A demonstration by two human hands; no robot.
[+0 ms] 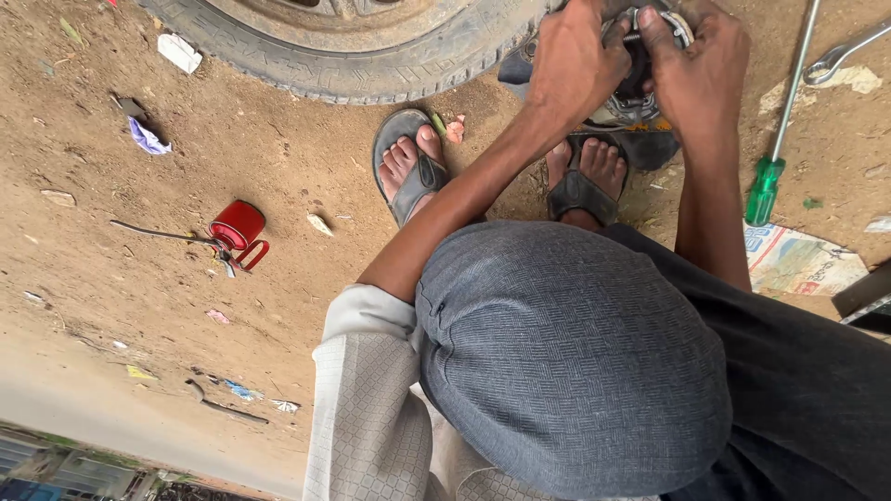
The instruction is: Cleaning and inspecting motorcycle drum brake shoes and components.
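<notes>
My left hand [575, 65] and my right hand [698, 79] are both closed around a dark metal machine part [640, 51] with a silvery ring, held just above the dirt ground at the top of the view. My fingers cover most of the part. My two feet in sandals [408, 167] [585, 181] stand just below it, and my knee in grey trousers [566, 362] fills the foreground.
A car tyre [353, 51] lies at the top left, beside the part. A red oil can [239, 227] with a long spout stands on the dirt at left. A green-handled screwdriver [767, 186], a spanner [840, 57] and a printed paper sheet [800, 262] lie at right.
</notes>
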